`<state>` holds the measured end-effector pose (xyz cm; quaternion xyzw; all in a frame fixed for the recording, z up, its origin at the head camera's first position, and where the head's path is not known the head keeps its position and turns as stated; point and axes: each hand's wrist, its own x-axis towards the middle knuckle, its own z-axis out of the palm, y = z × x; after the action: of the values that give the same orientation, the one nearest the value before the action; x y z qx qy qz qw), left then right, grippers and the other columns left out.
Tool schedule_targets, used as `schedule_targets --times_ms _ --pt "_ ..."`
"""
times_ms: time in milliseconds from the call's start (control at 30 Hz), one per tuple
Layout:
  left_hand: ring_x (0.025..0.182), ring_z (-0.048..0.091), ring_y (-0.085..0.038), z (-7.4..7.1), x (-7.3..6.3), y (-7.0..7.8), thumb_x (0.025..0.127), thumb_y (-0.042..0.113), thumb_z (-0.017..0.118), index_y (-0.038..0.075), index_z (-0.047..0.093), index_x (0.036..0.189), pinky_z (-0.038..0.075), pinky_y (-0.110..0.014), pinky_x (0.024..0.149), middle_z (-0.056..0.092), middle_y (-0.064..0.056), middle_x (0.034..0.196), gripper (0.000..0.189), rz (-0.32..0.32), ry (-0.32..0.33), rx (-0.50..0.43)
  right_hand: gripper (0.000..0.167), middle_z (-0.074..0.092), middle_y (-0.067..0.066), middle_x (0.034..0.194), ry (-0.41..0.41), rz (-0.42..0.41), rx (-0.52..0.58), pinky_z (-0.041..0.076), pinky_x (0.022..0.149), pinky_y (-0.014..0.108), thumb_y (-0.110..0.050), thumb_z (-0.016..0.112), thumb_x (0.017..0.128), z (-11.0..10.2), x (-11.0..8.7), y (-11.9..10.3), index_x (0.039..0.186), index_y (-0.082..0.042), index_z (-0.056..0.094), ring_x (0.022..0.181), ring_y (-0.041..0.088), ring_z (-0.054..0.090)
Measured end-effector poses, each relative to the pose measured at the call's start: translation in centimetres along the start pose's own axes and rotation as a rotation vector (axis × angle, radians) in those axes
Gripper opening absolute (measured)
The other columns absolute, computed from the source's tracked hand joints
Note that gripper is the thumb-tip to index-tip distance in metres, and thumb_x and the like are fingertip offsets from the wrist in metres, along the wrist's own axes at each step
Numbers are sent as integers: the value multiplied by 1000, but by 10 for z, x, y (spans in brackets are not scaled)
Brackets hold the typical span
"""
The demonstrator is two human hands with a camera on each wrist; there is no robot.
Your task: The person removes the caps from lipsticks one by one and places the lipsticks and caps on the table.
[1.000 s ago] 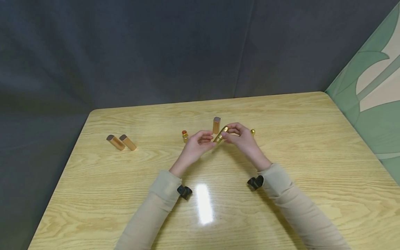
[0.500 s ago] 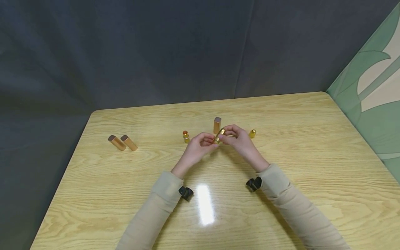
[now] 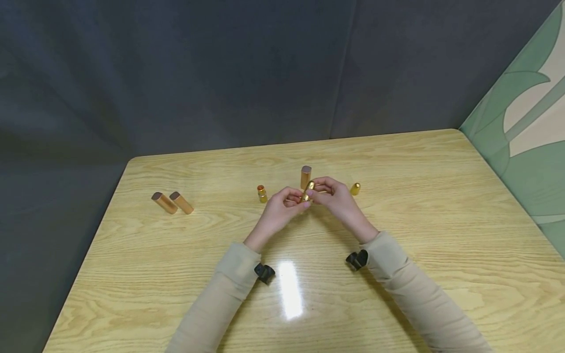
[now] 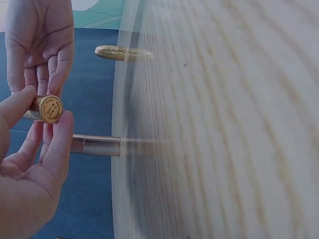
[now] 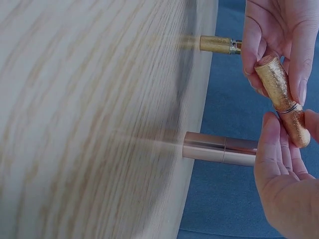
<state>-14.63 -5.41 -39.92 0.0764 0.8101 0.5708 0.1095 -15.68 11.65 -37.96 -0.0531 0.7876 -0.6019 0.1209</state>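
Note:
A closed gold lipstick [image 3: 308, 191] is held at a slant above the table between both hands. My left hand [image 3: 282, 208] pinches its base half, with the flat engraved bottom [image 4: 51, 109] facing the left wrist camera. My right hand [image 3: 337, 197] pinches the rounded cap end [image 5: 298, 133]. In the right wrist view a silver ring [image 5: 289, 108] marks the seam between the halves. Just behind the hands stands a rose-gold tube [image 3: 306, 177]. Left of them, an uncapped gold lipstick [image 3: 262, 193] stands with its orange-red tip showing. A round-topped gold cap [image 3: 355, 189] stands to the right.
Two more rose-gold tubes [image 3: 164, 203] stand side by side at the left of the wooden table [image 3: 132, 274]. A dark curtain [image 3: 238, 73] hangs behind the table. On the right is a green leaf-patterned panel [image 3: 536, 162].
The right hand has shifted slightly left, closer to the left hand, so the gold cap at the right is uncovered. The held lipstick has moved a little left and tilted steeper.

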Motion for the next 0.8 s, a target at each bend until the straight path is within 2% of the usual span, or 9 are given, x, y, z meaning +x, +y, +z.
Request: schedule_targets --times_ms 167,433,800 --pt "96 66 -25 0 0 1 89 20 68 1 59 115 56 -25 76 64 -17 109 33 -4 -5 -8 38 59 23 118 3 8 11 56 89 38 -13 57 96 0 0 0 127 7 50 80 -1 61" --pt "97 67 -26 -2 -2 3 90 20 68 3 60 114 57 -25 73 66 -15 111 31 5 -13 8 33 62 13 105 12 3 14 58 86 35 -11 58 95 1 1 0 122 8 52 81 1 60" --pt "96 68 -26 -2 -1 3 89 19 68 4 61 117 56 -24 72 66 -14 114 32 30 -27 33 34 61 13 104 0 9 18 58 87 36 -11 57 95 0 1 2 122 9 50 81 2 60"
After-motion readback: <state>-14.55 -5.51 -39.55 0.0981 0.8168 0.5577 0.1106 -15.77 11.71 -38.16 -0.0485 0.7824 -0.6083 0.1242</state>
